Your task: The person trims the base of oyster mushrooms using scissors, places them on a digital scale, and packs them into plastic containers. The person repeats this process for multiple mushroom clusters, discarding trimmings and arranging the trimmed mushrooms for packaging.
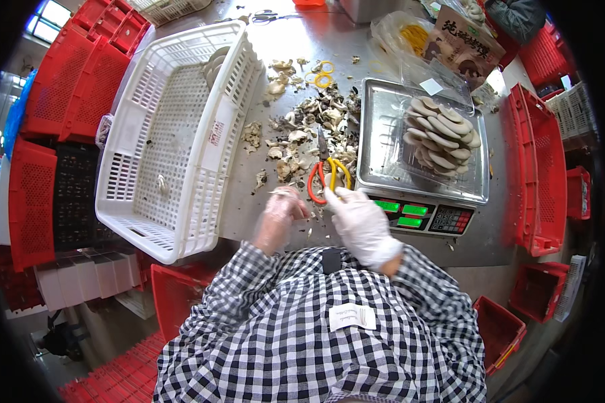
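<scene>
A pair of scissors (329, 172) with one red and one yellow handle points away from me over the mushroom scraps (316, 124). My right hand (363, 225), in a white glove, has its curled fingertips at the near end of those handles. To its left, my left hand (280, 213) wears a thin clear glove, somewhat blurred, fingers drawn together; what they pinch, if anything, is too small to make out. On the scale (383, 144) to the right, a cluster of grey-white oyster mushrooms (442, 136) rests in clear plastic.
A white slatted crate (212, 144) stands at the left, with mushrooms (215, 66) at its far end. Yellow bands (323, 80) and another pair of scissors (265, 16) lie farther back. Beyond the scale is a printed bag (460, 43). Red crates (538, 168) line the right side.
</scene>
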### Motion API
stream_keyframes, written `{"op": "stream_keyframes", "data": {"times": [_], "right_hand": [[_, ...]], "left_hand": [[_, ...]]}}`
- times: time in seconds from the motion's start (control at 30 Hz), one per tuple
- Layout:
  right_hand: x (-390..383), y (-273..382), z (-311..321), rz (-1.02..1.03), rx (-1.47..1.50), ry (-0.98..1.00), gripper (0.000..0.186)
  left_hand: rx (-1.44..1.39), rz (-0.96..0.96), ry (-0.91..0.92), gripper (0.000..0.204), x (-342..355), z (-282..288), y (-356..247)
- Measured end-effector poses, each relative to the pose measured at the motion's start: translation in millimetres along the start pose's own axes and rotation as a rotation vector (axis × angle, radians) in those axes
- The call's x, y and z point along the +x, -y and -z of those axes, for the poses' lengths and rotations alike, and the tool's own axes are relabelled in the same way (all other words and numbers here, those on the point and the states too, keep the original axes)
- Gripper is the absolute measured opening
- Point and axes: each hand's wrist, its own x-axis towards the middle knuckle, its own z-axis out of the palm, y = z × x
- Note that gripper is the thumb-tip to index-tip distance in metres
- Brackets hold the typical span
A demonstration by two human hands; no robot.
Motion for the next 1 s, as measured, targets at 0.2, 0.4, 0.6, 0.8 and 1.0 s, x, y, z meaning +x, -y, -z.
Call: {"op": "stream_keyframes", "data": {"times": [0.2,0.4,0.6,0.8,1.0], "right_hand": [[39,-1,-89,-0.101,-0.442,0.176,0.045],[69,5,-31,-0.043,-0.178,0.272,0.023],[100,0,9,-0.194,-0.035,0.322,0.023],[138,-4,16,-0.07,-0.304,0.737,0.016],[144,-24,55,0.36,-0.35,0.141,0.014]], "left_hand": [[-0.179,-0.105,-0.05,0.02,17,42,-1],[-0.051,-0.018,-0.172,0.025,13,42,-10],[0.225,-0.054,-0.081,0.025,38,20,-5],[0.469,-0.328,0.018,0.017,59,2,-6],[0.509,-1.039,-0.089,0.009,43,-17,-38]]}}
